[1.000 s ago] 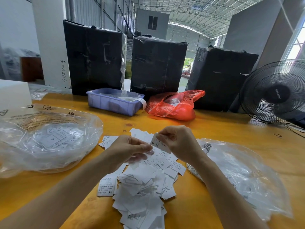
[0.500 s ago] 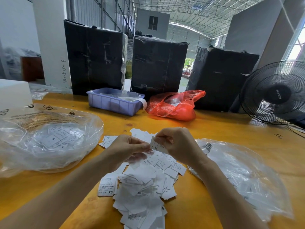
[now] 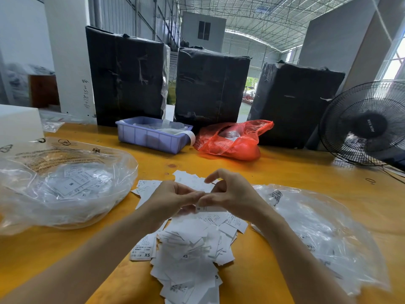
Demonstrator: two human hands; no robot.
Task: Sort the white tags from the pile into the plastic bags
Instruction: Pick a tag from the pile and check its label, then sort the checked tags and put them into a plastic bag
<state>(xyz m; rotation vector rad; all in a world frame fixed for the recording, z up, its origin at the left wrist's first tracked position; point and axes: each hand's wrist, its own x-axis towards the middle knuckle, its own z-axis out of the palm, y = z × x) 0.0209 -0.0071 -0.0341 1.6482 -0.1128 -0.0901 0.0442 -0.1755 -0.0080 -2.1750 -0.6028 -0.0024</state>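
A pile of white tags [image 3: 188, 249] lies on the yellow table in front of me. My left hand [image 3: 168, 198] and my right hand [image 3: 232, 194] meet fingertip to fingertip just above the pile's far end. Between them they pinch one white tag marked S [image 3: 208, 208], which lies flat under the right hand. My right index finger is raised and curved. A clear plastic bag [image 3: 65, 185] with tags inside sits at the left. A flatter clear plastic bag [image 3: 317, 233] lies at the right.
A purple bin [image 3: 151, 137] and a red plastic bag [image 3: 232, 141] stand behind the pile. Three black wrapped boxes [image 3: 210, 84] line the far table edge. A black fan [image 3: 368, 123] stands at the far right, and a white box [image 3: 17, 126] at the far left.
The tag pinched upright in my right hand has come down and now lies flat between both hands. My right hand has lowered and its index finger has lifted.
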